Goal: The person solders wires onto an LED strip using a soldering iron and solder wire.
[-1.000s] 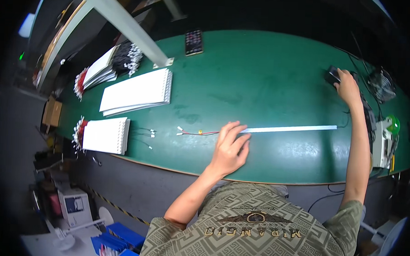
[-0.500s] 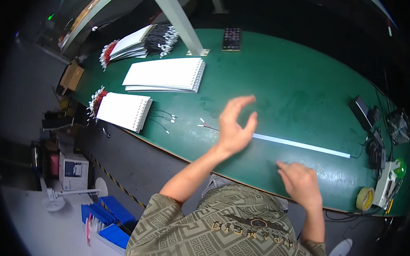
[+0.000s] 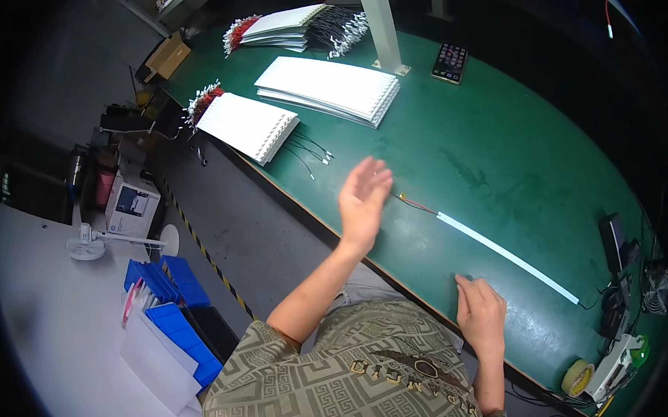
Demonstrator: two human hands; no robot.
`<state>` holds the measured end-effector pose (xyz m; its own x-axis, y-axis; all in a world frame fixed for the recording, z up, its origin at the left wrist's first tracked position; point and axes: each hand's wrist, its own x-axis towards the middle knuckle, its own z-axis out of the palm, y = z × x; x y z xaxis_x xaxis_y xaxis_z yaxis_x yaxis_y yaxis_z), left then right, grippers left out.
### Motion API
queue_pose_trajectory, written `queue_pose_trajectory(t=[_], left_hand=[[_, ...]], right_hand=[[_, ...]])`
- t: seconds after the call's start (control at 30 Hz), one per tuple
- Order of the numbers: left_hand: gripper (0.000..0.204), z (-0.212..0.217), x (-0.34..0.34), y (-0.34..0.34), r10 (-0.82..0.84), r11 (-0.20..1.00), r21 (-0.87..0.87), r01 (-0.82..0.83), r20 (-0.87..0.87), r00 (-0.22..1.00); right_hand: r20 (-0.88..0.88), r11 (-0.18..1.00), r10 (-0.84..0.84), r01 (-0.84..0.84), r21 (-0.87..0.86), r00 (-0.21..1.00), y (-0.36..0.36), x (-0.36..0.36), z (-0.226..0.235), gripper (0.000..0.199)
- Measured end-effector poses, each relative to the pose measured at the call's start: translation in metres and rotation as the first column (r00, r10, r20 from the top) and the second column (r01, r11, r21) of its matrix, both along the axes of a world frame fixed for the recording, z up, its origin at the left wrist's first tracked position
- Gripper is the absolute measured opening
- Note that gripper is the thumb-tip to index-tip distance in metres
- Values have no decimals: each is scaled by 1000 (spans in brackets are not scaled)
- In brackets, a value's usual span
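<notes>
The long thin white strip with a red wire lead at its left end lies flat on the green counter, running from the middle toward the near right, where a dark wire leaves it. Nearest, the right hand rests palm down on the counter's near edge, just beside the strip but not touching it; its grip is loose, fingers gently curled, with nothing in it. Further left, the left hand is raised above the counter edge, palm open and fingers spread, empty, close to the strip's wired end. A careless sweep of that raised hand could snag the red lead and drag the strip askew. Beyond lie small loose wires, then stacks of white ribbed sheets, and a dark phone at the far side.
</notes>
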<state>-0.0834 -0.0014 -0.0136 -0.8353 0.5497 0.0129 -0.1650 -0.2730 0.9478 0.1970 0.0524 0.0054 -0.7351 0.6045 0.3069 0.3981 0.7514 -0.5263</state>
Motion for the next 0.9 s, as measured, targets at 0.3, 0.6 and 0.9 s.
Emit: queue_pose_trajectory(t=[0.3, 0.6, 0.9], left_hand=[[51, 36, -36, -16, 14, 1000, 5, -14, 104, 994], [23, 27, -9, -108, -224, 955, -238, 177, -187, 956], [23, 6, 30, -105, -418, 886, -291, 360, -168, 893]], right_hand=[[-94, 965, 229, -214, 154, 969, 31, -37, 53, 25], [-234, 832, 553, -547, 97, 800, -35, -63, 57, 27], [-300, 846, 532, -484, 222, 792, -77, -69, 27, 32]])
